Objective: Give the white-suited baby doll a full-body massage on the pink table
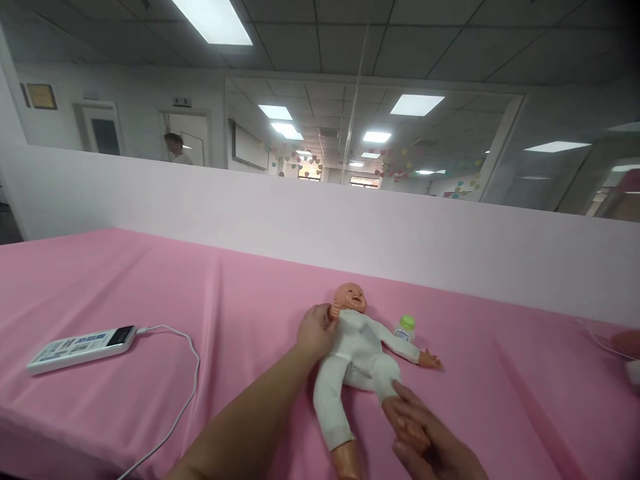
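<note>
A baby doll (357,337) in a white cloth body suit lies on its back on the pink cloth, its head toward the wall. My left hand (317,328) is closed around the doll's arm on the left, beside its shoulder, with the doll's small hand showing at my fingers. Around the doll's lower leg and foot (413,430) on the right, my right hand (440,437) is closed, thumb below and fingers above. The doll's other arm stretches out to the right. Just behind that arm stands a small bottle (405,328) with a green cap.
A white power bank (83,349) with a dark display lies at the left, and its white cable (193,380) runs toward the front edge. Behind the pink-covered table (165,287) rises a low white partition (280,220). Beyond it, a person (176,150) is near a doorway.
</note>
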### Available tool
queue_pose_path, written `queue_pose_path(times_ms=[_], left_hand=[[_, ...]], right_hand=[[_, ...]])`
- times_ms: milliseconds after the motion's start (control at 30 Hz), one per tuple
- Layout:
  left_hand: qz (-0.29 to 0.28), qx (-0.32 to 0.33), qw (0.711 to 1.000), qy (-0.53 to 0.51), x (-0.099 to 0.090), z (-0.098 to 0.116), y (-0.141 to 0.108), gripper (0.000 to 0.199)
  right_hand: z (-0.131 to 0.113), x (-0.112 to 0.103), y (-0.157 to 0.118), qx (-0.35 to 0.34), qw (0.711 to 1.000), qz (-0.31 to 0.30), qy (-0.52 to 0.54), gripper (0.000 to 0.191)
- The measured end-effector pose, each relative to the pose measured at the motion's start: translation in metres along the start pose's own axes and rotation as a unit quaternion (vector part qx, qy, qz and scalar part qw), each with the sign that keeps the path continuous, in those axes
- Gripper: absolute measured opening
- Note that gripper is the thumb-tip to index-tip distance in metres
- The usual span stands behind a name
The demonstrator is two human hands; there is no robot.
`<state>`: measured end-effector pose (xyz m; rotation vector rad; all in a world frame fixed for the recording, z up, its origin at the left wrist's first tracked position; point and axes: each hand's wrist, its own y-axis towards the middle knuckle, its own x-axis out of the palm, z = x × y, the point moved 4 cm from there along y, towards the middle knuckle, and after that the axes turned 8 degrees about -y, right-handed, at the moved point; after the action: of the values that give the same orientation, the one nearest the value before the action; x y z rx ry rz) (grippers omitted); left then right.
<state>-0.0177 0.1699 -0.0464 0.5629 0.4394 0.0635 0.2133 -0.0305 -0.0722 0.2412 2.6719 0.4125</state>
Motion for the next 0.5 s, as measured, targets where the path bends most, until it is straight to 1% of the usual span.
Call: queue_pose_path(times_ms=[67, 133, 167, 233, 300, 400, 500], left_hand=[[-0.041, 0.034, 0.998, 0.018, 0.009, 0.007, -0.005, 0.031], [-0.071, 0.059, 0.995, 0.036, 0.014, 0.010, -0.008, 0.028], [-0.078, 0.065, 0.994, 0.040, 0.016, 0.010, -0.009, 0.026], [-0.073, 0.060, 0.995, 0.029, 0.017, 0.007, -0.009, 0.026], [-0.061, 0.049, 0.997, 0.005, 0.017, 0.003, -0.007, 0.029], [-0.034, 0.020, 0.999, -0.021, 0.014, -0.006, -0.002, 0.032], [0.019, -0.041, 0.997, -0.059, 0.005, -0.024, 0.007, 0.023]], right_hand=[[-0.016, 0.005, 0.017, 0.000, 0.998, -0.024, -0.049, 0.046], [-0.026, 0.010, 0.036, 0.000, 0.997, 0.001, -0.080, 0.047], [-0.030, 0.015, 0.046, -0.009, 0.996, 0.004, -0.084, 0.046], [-0.032, 0.025, 0.061, -0.025, 0.997, 0.011, -0.072, 0.043], [-0.029, 0.032, 0.069, -0.029, 0.998, 0.022, -0.046, 0.041], [-0.024, 0.032, 0.065, -0.010, 0.999, 0.038, -0.017, 0.042], [-0.021, 0.021, 0.042, 0.009, 0.999, 0.026, -0.022, 0.044]])
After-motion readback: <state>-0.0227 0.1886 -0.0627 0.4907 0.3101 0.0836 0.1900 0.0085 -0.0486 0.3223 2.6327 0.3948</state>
